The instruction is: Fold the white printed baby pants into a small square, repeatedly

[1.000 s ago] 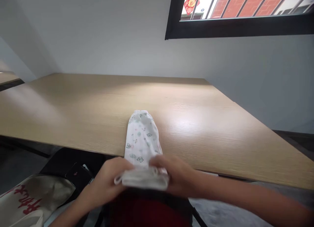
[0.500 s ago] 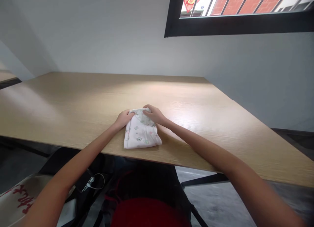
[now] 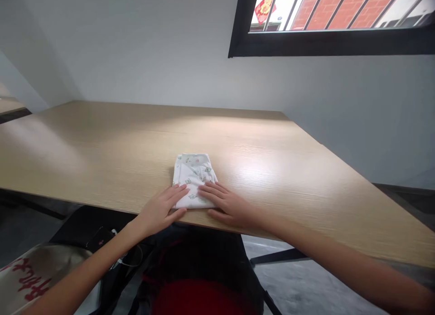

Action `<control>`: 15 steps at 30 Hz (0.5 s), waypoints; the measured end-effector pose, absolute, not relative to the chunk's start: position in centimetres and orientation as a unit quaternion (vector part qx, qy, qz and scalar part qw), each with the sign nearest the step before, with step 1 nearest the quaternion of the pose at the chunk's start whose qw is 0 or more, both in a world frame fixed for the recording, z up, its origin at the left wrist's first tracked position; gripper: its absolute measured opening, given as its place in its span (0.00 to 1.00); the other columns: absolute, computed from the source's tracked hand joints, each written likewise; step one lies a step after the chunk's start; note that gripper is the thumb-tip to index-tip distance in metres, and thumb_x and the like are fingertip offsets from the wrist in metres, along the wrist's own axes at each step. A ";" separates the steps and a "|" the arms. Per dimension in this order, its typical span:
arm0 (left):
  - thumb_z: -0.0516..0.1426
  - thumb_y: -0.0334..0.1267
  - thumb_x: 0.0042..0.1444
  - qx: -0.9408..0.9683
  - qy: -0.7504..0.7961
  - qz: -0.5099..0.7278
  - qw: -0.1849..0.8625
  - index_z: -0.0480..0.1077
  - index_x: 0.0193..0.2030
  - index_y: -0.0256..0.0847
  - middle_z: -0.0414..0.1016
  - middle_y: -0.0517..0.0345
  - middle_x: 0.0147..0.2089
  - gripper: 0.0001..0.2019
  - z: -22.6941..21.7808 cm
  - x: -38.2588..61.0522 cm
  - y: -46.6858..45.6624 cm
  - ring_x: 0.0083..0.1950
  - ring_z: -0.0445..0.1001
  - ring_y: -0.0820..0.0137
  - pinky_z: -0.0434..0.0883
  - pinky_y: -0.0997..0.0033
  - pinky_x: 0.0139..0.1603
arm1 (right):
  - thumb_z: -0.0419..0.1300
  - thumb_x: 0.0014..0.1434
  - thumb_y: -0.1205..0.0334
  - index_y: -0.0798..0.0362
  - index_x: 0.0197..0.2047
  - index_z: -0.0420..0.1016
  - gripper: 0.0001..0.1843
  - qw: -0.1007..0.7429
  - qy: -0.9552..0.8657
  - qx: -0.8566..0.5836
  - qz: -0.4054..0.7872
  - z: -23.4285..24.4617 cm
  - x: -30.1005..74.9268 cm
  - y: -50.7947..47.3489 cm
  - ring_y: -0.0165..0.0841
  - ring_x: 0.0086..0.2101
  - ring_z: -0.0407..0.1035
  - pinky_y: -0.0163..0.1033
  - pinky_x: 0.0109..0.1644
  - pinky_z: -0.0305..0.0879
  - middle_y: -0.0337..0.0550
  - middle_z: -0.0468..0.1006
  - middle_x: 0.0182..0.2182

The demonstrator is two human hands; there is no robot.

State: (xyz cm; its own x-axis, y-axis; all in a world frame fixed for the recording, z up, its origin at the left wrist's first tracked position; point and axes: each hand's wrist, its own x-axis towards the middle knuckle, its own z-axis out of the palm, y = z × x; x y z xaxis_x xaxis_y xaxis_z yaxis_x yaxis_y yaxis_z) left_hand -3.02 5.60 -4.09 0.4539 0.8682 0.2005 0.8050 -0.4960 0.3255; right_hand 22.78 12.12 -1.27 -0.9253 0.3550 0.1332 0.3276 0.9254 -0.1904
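1. head view, container: off-white bag [image 3: 37,269] with red characters, lower left, below surface level; contents hidden from this angle. left forearm passes in front of part of it. dark phone [image 3: 99,237] and thin white cable [image 3: 137,259] just beside it, partly behind the same forearm.
2. head view, look of the cloth: folded cloth item [image 3: 194,172], white, small scattered print in green and grey with faint pink bits. folded into a compact, roughly four-sided packet, lying flat, far edge narrower than near edge in this view. layered fold along the left side, a few soft creases; exact garment type, cannot tell.
3. head view, place: cloth lies on the light wood surface [image 3: 272,170], close to the near edge, well apart from the far edge.
4. head view, left hand [image 3: 161,210]: palm down, fingers extended, fingertips resting on the cloth's near left part, thumb by the near edge. not gripping.
5. head view, right hand [image 3: 229,204]: also flat and spread, fingertips on the near right part, thumb toward the person. not gripping.
6. head view, relation: far half of cloth extends beyond both hands, uncovered; a strip of print shows between the fingertips.
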 end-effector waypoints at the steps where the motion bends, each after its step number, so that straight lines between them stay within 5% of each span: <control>1: 0.46 0.48 0.61 0.840 0.507 0.170 0.094 0.50 0.63 0.47 0.52 0.58 0.65 0.25 -4.2 -3.6 5.0 0.65 0.51 0.65 0.52 0.59 0.64 | 0.49 0.63 0.57 0.53 0.65 0.46 0.29 0.084 -0.973 -0.192 0.095 -1.3 23.3 11.8 0.37 0.61 0.42 0.48 0.64 0.45 0.44 0.52 0.61; 6: 0.42 0.44 0.63 0.815 0.531 0.205 0.108 0.58 0.60 0.46 0.58 0.60 0.62 0.20 -3.0 -4.6 4.8 0.62 0.57 0.68 0.57 0.64 0.61 | 0.48 0.64 0.60 0.52 0.62 0.55 0.24 0.114 -0.968 -0.209 0.083 -0.9 23.6 11.4 0.38 0.59 0.48 0.51 0.64 0.44 0.44 0.59 0.58; 10: 0.37 0.43 0.65 0.894 0.397 0.155 0.139 0.52 0.62 0.50 0.54 0.65 0.64 0.20 -1.9 -2.1 10.0 0.66 0.48 0.72 0.45 0.63 0.66 | 0.47 0.63 0.64 0.57 0.57 0.64 0.19 0.141 -0.978 -0.135 0.077 -1.2 21.6 11.6 0.37 0.56 0.55 0.49 0.63 0.47 0.45 0.66 0.53; 15: 0.39 0.43 0.64 0.917 0.360 0.116 0.125 0.49 0.63 0.53 0.50 0.65 0.65 0.20 -2.3 -1.1 18.0 0.67 0.45 0.70 0.36 0.57 0.66 | 0.47 0.62 0.68 0.54 0.58 0.63 0.21 0.154 -0.972 -0.123 0.127 -1.6 21.5 11.4 0.35 0.55 0.57 0.46 0.61 0.52 0.43 0.66 0.53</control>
State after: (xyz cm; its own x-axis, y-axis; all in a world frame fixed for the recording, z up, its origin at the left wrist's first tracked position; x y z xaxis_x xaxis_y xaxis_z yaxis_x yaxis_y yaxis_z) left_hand -1.06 17.99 -2.29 0.7141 0.6892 0.1228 0.6315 -0.7099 0.3118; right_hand 21.46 11.38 -1.61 -0.9226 0.2778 0.2677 0.1994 0.9374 -0.2855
